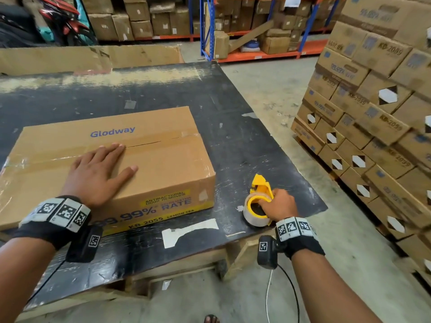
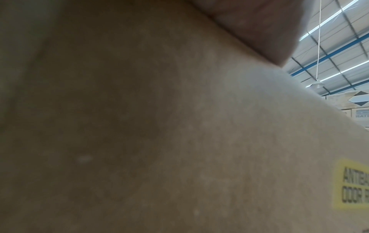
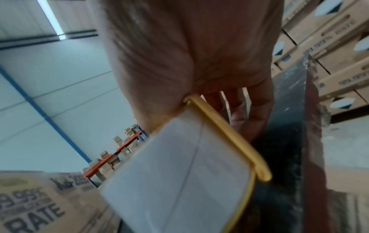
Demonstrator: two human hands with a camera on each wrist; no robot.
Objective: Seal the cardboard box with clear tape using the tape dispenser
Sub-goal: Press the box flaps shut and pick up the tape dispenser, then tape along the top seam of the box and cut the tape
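Note:
A brown cardboard box [image 1: 163, 164] printed "Glodway" lies on the black table [image 1: 233, 136], its top flaps closed, with clear tape along the left part of the centre seam. My left hand [image 1: 100, 166] rests flat on the box top with straight fingers, fingertips at the seam. The left wrist view is filled by the box's side [image 2: 179, 141]. To the right of the box, near the table's front corner, my right hand [image 1: 277, 203] grips the yellow tape dispenser [image 1: 258, 197], which sits on the table. The right wrist view shows the clear tape roll [image 3: 179, 170] in its yellow frame [image 3: 229, 135] under my palm.
A tall stack of printed cartons [image 1: 373, 113] stands on the floor to the right. Shelving with more boxes [image 1: 256, 26] runs along the back. A large flat cardboard piece [image 1: 88, 57] stands behind the table. Paper scraps [image 1: 189, 229] stick to the table front.

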